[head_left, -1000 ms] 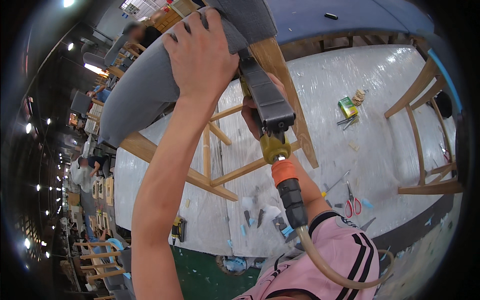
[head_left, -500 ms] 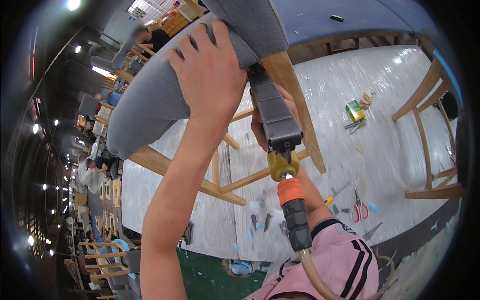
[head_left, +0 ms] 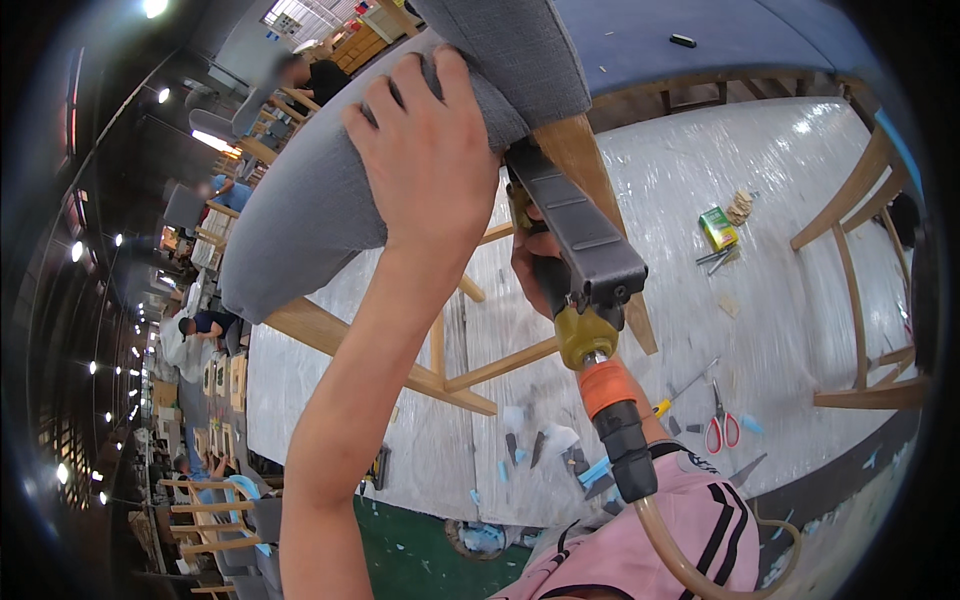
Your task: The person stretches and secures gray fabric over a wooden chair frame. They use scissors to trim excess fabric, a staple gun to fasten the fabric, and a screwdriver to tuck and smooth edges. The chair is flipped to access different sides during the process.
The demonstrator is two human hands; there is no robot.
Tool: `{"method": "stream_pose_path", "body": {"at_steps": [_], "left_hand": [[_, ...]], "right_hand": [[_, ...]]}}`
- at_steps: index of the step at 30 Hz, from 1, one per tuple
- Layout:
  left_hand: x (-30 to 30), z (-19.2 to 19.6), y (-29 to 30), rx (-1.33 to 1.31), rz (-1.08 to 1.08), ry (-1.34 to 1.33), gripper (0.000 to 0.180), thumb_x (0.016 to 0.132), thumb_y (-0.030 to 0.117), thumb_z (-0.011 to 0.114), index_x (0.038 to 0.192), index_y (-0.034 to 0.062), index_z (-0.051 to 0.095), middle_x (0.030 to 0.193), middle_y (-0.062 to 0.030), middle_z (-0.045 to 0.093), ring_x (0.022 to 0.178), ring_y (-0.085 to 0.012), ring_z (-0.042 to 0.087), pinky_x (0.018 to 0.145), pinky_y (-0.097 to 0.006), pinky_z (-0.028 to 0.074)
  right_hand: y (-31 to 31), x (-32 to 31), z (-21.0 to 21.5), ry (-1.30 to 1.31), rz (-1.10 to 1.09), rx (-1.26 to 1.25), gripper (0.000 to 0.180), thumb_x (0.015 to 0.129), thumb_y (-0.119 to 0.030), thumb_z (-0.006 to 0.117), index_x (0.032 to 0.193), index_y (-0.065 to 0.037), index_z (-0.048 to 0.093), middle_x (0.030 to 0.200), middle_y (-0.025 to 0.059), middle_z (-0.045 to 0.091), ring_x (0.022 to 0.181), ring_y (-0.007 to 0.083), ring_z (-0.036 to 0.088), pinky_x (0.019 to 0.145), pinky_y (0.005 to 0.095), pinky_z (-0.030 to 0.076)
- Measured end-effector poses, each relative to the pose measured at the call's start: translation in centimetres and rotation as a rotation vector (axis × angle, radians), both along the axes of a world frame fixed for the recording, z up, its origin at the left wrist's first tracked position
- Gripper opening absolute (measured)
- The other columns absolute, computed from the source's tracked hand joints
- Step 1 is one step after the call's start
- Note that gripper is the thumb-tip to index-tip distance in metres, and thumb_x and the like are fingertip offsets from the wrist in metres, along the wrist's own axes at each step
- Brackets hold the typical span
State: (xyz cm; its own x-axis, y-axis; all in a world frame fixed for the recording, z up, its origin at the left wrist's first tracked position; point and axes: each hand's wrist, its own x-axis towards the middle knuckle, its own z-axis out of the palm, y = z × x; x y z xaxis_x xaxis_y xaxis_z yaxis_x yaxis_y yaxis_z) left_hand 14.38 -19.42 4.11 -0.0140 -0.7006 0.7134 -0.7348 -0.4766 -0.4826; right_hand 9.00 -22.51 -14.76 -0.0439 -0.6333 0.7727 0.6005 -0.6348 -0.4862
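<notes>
Shifted slightly since the earlier frame: seat [head_left: 330, 200] and stapler [head_left: 580, 240] a little lower and more central in view, scissors [head_left: 718, 428] drawn in from the right edge

Far left: a dim workshop aisle with ceiling lights, stacked wooden chair frames [head_left: 215, 500] low down, other people bent over work further back

Left of centre: grey upholstered seat tilted up over the bench [head_left: 780, 170], its fabric stretched round the edge. Left hand [head_left: 430, 160] pressed flat against the fabric, fingers spread and curled over the seat's rim, holding the cloth down rather than clenched. Bare forearm rising from the lower edge

Centre: pale wooden chair leg [head_left: 590, 180] and rungs under the seat, just beside the hand. Dark air stapler raised against the leg and seat edge, brass fitting and orange coupling below it, hose [head_left: 690, 560] trailing down past a pink sleeve [head_left: 690, 530]. Right hand [head_left: 535, 265] mostly hidden behind the stapler, wrapped round its grip

Right: plastic-covered bench with a green box [head_left: 718, 228], red-handled scissors, scattered small tools. Bare wooden chair frame [head_left: 860, 290] at the far right
</notes>
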Motion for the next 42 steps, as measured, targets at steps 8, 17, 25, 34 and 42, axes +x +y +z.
{"method": "stream_pose_path", "body": {"at_steps": [8, 17, 25, 34, 42], "left_hand": [[-1.1, 2.0, 2.9, 0.152, -0.096, 0.111, 0.097, 0.069, 0.045, 0.09, 0.146, 0.0023, 0.049, 0.143, -0.0218, 0.052, 0.132, -0.0411, 0.049, 0.111, -0.053, 0.038], [-0.4, 4.9, 8.0, 0.434, -0.313, 0.256, 0.117, 0.065, 0.069, 0.084, 0.147, -0.0047, 0.048, 0.154, -0.0242, 0.046, 0.142, -0.0407, 0.042, 0.119, -0.047, 0.034], [-0.9, 5.9, 11.3, 0.566, -0.534, 0.803, 0.079, 0.088, 0.057, 0.073, 0.148, 0.0097, 0.053, 0.154, -0.0149, 0.05, 0.144, -0.0323, 0.046, 0.12, -0.044, 0.035], [13.3, -0.9, 31.1, -0.326, -0.487, 1.674, 0.062, 0.102, 0.044, 0.057, 0.156, 0.0156, 0.046, 0.162, -0.0082, 0.043, 0.146, -0.0275, 0.044, 0.121, -0.04, 0.034], [1.7, -3.5, 33.0, -0.885, -0.756, 2.055, 0.062, 0.103, 0.029, 0.05, 0.161, 0.0108, 0.036, 0.164, -0.0122, 0.037, 0.151, -0.0307, 0.036, 0.124, -0.044, 0.029]], "right_hand": [[4.2, -10.4, -3.7, 0.194, -0.137, 0.006, 0.036, 0.086, 0.001, 0.077, 0.106, -0.01, 0.049, 0.131, 0.0212, 0.058, 0.125, 0.0321, 0.057, 0.108, 0.0463, 0.043], [16.0, -34.9, -25.2, 0.403, 0.218, 1.412, 0.039, 0.084, 0.001, 0.076, 0.12, -0.004, 0.06, 0.113, 0.0069, 0.065, 0.099, 0.018, 0.065, 0.091, 0.0328, 0.053], [26.1, -42.6, -43.2, 0.344, 0.438, 1.721, 0.042, 0.092, -0.025, 0.079, 0.122, -0.001, 0.063, 0.112, 0.01, 0.069, 0.1, 0.0253, 0.07, 0.085, 0.0433, 0.06], [26.7, -43.1, -43.0, 1.343, 0.599, 1.767, 0.085, 0.098, -0.072, 0.044, 0.122, 0.008, 0.059, 0.101, 0.026, 0.072, 0.084, 0.0404, 0.075, 0.066, 0.0519, 0.063], [23.3, -42.4, -42.2, 2.145, 0.504, 0.888, 0.065, 0.091, -0.063, 0.058, 0.074, -0.003, 0.076, 0.07, 0.016, 0.073, 0.065, 0.0311, 0.074, 0.063, 0.0435, 0.06]]}}
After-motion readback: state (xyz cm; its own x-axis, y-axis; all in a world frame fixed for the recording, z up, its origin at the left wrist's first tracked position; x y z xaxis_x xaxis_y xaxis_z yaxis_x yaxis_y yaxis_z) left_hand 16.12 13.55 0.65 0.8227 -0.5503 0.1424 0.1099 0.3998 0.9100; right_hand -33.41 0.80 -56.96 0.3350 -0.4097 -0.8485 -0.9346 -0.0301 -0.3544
